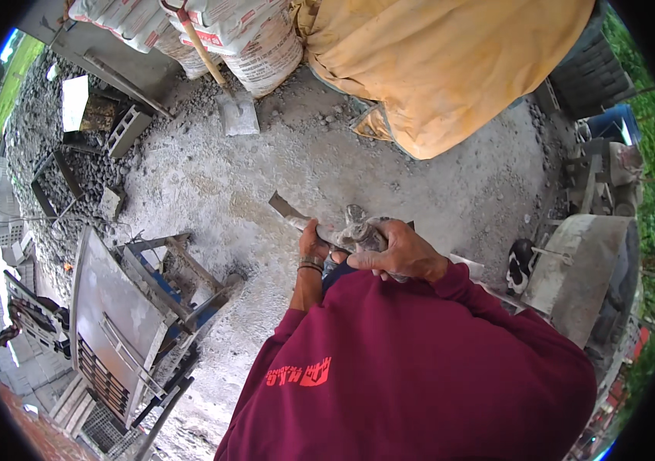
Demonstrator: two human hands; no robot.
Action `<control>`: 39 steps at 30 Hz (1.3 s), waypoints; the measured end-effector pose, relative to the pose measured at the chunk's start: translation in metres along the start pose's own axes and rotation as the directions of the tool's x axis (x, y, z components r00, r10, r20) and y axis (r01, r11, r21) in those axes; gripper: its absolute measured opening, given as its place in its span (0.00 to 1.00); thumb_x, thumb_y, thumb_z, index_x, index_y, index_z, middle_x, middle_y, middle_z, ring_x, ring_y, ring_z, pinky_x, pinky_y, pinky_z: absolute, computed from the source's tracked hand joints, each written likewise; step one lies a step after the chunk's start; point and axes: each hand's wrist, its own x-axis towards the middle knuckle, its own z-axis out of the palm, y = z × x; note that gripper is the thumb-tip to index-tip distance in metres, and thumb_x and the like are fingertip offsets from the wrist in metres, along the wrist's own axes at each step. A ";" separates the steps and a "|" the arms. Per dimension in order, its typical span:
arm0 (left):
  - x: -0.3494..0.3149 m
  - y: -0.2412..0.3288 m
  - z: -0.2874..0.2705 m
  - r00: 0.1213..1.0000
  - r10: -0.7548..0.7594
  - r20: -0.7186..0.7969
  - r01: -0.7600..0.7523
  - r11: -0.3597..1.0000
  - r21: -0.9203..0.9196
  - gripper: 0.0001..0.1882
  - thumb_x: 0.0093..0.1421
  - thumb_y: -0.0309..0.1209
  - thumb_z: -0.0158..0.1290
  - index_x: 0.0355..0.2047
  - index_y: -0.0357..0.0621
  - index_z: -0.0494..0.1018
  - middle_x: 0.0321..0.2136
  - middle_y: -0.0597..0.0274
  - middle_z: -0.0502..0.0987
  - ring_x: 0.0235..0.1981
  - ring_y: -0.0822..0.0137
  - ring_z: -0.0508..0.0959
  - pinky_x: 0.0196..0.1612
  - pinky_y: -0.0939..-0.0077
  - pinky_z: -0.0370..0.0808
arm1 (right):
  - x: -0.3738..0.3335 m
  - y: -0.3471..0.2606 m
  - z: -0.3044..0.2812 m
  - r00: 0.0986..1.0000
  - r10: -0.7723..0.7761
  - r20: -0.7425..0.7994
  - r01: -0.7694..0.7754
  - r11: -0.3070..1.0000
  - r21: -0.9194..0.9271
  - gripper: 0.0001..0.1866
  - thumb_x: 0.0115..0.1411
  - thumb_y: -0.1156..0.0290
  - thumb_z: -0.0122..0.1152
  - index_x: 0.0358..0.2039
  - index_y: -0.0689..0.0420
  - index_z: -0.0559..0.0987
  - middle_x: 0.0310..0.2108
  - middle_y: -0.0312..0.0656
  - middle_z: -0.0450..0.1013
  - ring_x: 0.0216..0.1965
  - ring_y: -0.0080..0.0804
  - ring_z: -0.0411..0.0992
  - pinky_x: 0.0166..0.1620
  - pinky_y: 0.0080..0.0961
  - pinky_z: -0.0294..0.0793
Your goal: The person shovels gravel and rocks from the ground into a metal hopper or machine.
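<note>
Because the fisheye view bends everything toward its rim, the largest shapes sit at the edges: a yellow tarpaulin (450, 69) fills the one o'clock area, stacked cement sacks (258, 38) lie at twelve, and a grey metal block-making machine (124, 323) stands at eight o'clock on the gravelly concrete ground (266, 177). A shovel (231, 107) leans by the sacks at eleven o'clock, its blade on the ground. A grey mixer drum (581, 269) sits at three o'clock.

At the centre, the person in a maroon sweatshirt holds a trowel (304, 219) in front of the body. Its long axis runs from ten o'clock, where the dark blade points, back toward four o'clock, where the handle disappears into the hands. The left hand (314, 244) is closed round the shank just behind the blade, so it is the nearer one to the working end. The right hand (400, 252) is curled over the rear part, together with what seems to be crumpled clear plastic (360, 230), though the view is too small to be sure. The blade juts beyond the left hand, up and leftward, clear of the ground.
</note>
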 end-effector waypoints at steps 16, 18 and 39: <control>0.020 0.035 0.062 0.942 0.226 -0.248 -0.234 0.972 0.000 0.18 0.58 0.35 0.54 0.44 0.35 0.69 0.41 0.49 0.76 0.42 0.50 0.79 0.47 0.50 0.77 | 0.056 -0.005 -0.112 0.939 -0.338 -0.064 0.320 0.927 -0.193 0.21 0.52 0.58 0.68 0.38 0.62 0.78 0.29 0.47 0.77 0.30 0.30 0.75 0.36 0.28 0.73; 0.038 0.044 0.088 0.901 0.266 -0.343 -0.242 0.964 0.113 0.18 0.57 0.36 0.56 0.42 0.35 0.69 0.38 0.51 0.77 0.38 0.52 0.80 0.43 0.53 0.79 | 0.062 -0.002 -0.125 0.930 -0.336 -0.149 0.310 0.935 -0.175 0.22 0.53 0.58 0.67 0.40 0.61 0.77 0.29 0.47 0.77 0.31 0.31 0.75 0.36 0.28 0.73; 0.395 0.247 0.251 0.938 0.206 -0.280 0.249 0.163 0.955 0.21 0.49 0.39 0.53 0.26 0.26 0.77 0.22 0.48 0.79 0.24 0.54 0.82 0.29 0.64 0.81 | 0.317 -0.039 -0.175 0.780 0.347 -0.521 0.147 0.708 0.691 0.25 0.57 0.73 0.62 0.56 0.63 0.70 0.25 0.39 0.74 0.24 0.23 0.72 0.31 0.22 0.75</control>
